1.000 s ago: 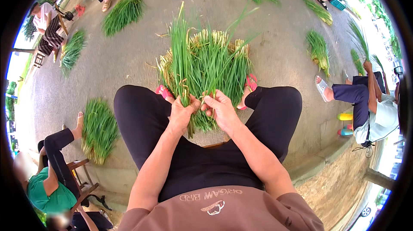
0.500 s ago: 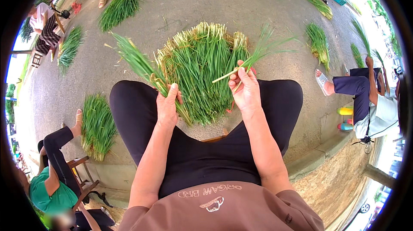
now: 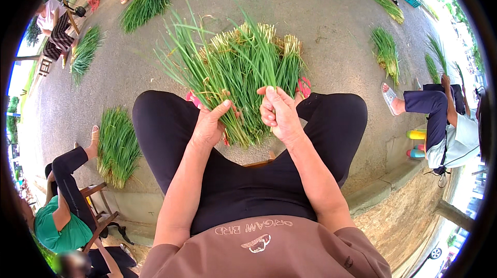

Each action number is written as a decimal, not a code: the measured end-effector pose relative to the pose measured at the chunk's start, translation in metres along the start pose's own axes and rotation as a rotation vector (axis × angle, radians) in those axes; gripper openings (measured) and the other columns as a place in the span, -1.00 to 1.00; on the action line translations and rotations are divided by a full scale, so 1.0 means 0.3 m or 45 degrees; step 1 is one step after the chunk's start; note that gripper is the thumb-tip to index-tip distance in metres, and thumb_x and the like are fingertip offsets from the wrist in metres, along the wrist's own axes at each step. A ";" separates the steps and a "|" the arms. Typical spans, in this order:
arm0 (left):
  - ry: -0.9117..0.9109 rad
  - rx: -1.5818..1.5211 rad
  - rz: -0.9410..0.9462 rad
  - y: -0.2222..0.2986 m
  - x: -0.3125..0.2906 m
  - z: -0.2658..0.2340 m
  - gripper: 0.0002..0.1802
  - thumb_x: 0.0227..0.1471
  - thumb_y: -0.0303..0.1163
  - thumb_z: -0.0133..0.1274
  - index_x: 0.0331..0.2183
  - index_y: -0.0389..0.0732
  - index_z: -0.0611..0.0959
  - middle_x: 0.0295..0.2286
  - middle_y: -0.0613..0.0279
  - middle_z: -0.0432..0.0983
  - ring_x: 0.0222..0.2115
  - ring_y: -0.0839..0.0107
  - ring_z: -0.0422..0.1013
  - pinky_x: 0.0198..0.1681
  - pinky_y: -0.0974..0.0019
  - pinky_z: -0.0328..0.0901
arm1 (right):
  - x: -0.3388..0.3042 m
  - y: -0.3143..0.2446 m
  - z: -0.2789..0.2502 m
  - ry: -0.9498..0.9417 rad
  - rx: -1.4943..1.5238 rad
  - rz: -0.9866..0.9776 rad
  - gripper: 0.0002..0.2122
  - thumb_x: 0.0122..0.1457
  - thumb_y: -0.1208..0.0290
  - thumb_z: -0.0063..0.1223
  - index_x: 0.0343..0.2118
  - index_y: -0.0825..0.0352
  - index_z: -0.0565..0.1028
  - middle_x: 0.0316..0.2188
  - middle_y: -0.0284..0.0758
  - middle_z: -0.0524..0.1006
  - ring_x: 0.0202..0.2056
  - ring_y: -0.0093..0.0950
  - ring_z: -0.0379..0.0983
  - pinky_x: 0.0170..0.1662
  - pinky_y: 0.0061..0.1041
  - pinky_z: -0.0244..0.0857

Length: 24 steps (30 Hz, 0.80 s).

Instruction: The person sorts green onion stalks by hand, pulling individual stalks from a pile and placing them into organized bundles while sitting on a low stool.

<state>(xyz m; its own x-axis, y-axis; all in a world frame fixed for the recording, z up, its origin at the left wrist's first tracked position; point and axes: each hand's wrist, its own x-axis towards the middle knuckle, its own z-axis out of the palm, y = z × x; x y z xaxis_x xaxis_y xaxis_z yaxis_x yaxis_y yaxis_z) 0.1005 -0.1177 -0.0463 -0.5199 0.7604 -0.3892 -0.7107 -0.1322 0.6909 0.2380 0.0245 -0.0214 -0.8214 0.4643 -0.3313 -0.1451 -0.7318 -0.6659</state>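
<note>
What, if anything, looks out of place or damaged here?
Mainly the bunch in the left hand: withered-looking, yellowish strands show among the green, and it splays loosely toward the top. Nothing else stands out.

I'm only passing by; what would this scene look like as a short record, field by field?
Left hand: holds a loose bunch of long green stalks, tips fanned away from the body
Right hand: pinches a few stalks by their lower part
Pile: more green stalks, pale ends pointing away, on grey ground
Shoes: pink, one on either side of the pile
Neighbour at left: seated, green top, a heap by the foot
Neighbour at right: pale top, holding stalks upright
</note>
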 end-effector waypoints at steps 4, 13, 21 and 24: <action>0.116 -0.124 0.032 0.005 0.005 0.012 -0.75 0.05 -0.46 0.07 -0.18 -0.21 0.48 -0.40 0.27 0.46 -0.36 0.39 0.45 -0.27 0.26 0.43 | -0.007 0.031 0.044 0.080 0.124 0.026 -0.73 0.26 0.20 -0.10 -0.18 0.32 0.39 -0.62 -0.52 0.30 -0.68 -0.69 0.18 -0.66 -0.73 0.02; 0.052 -0.203 0.089 0.020 0.007 0.003 -0.72 0.05 -0.44 0.08 -0.15 -0.16 0.46 -0.33 0.20 0.48 -0.30 0.32 0.46 -0.24 0.23 0.43 | -0.003 0.097 0.037 -0.061 -0.746 -0.057 -0.81 0.04 0.38 0.19 -0.35 0.37 0.47 -0.59 -0.49 0.39 -0.56 -0.74 0.24 -0.49 -0.71 0.16; -0.070 -0.177 0.003 0.034 -0.003 -0.007 -0.66 0.01 -0.51 0.10 -0.12 -0.17 0.46 -0.26 0.25 0.49 -0.30 0.34 0.47 -0.20 0.27 0.43 | 0.011 0.122 0.022 -0.169 -0.847 -0.108 -0.78 0.08 0.38 0.11 -0.25 0.40 0.46 -0.44 -0.47 0.45 -0.45 -0.71 0.31 -0.33 -0.63 0.26; -0.041 0.110 0.108 0.025 -0.011 0.018 -0.71 0.02 -0.40 0.11 -0.18 -0.25 0.49 -0.41 0.15 0.54 -0.49 0.37 0.49 -0.67 0.43 0.29 | 0.004 0.102 0.033 -0.084 -0.859 -0.048 -0.82 0.09 0.39 0.07 -0.34 0.43 0.46 -0.51 -0.40 0.48 -0.46 -0.67 0.35 -0.36 -0.61 0.29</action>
<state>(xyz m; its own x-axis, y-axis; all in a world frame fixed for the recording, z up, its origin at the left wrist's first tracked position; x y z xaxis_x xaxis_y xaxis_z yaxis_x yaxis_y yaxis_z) 0.0994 -0.1179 -0.0366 -0.5599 0.7692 -0.3080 -0.6204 -0.1427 0.7712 0.2271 -0.0022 -0.0354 -0.8574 0.4366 -0.2725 0.1842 -0.2342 -0.9546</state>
